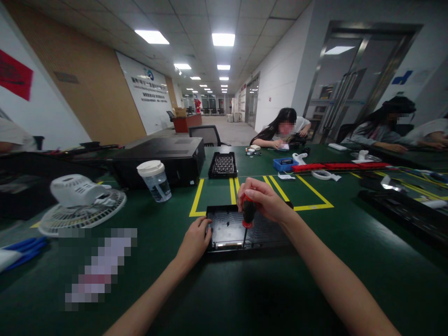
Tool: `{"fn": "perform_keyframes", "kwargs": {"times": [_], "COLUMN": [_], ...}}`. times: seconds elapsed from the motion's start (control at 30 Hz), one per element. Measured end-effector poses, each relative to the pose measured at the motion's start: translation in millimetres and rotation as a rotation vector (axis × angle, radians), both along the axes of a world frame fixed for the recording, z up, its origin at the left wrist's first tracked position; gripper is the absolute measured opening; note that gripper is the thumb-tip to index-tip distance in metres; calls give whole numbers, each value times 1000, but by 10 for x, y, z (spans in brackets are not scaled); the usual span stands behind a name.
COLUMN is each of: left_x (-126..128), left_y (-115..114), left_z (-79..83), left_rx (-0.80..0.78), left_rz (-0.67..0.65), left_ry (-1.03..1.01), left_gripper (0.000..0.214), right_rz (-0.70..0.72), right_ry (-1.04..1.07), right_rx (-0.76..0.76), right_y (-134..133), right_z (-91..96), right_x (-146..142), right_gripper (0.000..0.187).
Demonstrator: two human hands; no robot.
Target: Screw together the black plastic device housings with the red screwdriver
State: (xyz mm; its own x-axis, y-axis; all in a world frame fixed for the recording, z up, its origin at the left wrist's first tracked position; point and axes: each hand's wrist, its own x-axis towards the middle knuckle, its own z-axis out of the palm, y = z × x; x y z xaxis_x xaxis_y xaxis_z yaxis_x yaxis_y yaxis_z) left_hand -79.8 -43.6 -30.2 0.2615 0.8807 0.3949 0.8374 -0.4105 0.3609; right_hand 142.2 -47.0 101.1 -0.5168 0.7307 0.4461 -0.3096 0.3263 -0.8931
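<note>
A shallow black rectangular case [224, 226] lies on the green table in front of me, its glossy inner side up. My left hand [196, 235] grips the case at its left edge, fingers over the rim. In my right hand [261, 198] is a screwdriver [248, 212] with a red and black handle, held nearly upright. Its shaft points down to the near edge of the case, beside a pale strip. Whether a screw sits under the tip is too small to tell. My right hand and forearm hide part of the case's right side.
Ahead stands a black tray of small round parts [223, 164]. To the left are a lidded plastic cup [156, 182], a white fan [82, 203] and a large black computer case [164, 156]. A blue box [284, 164] and long black part [406, 219] lie right. Several people sit around the table.
</note>
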Motion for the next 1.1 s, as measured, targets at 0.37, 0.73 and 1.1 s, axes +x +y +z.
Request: {"fn": "perform_keyframes", "kwargs": {"times": [0.37,0.73,1.1], "left_x": [4,1,5], "left_y": [7,7,9], "left_z": [-1,-16,-15], "left_rx": [0,5,-2], "left_rz": [-4,4,3], "left_ry": [-2,-6,6], "left_gripper": [26,26,26], "right_rz": [-227,-452,-661], "right_ry": [-115,-260,-363], "right_rx": [114,262,374], "right_y": [-11,-24,-74], "right_z": [39,65,83], "right_x": [20,30,-11], "right_gripper": [20,28,30]}}
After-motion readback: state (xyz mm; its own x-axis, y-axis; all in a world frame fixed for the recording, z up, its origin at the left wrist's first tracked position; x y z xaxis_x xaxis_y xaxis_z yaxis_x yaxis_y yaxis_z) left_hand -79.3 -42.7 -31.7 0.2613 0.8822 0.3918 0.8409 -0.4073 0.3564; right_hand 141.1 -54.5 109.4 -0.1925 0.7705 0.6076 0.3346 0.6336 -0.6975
